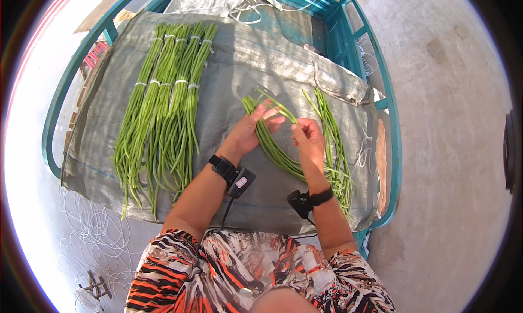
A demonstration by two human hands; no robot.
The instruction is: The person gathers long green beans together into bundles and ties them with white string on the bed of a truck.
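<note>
Several long green beans [278,147] lie curved through my left hand [249,129], which holds them near their upper ends. My right hand [308,139] pinches a few bean ends between thumb and fingers, just right of my left hand. Beside my right forearm, a loose pile of long beans [335,137] rests on the grey woven sheet [229,63]. Tied bundles of long beans [163,104] lie side by side at the left, with white ties around them at two levels. The lower ends of the held beans pass behind my right forearm.
Teal metal rails [394,149] curve up on both sides of the sheet. White strips and clear plastic [204,0] lie at the far edge. Loose white cord [96,235] is on the floor at lower left. Thin white string [363,153] lies near the sheet's right edge.
</note>
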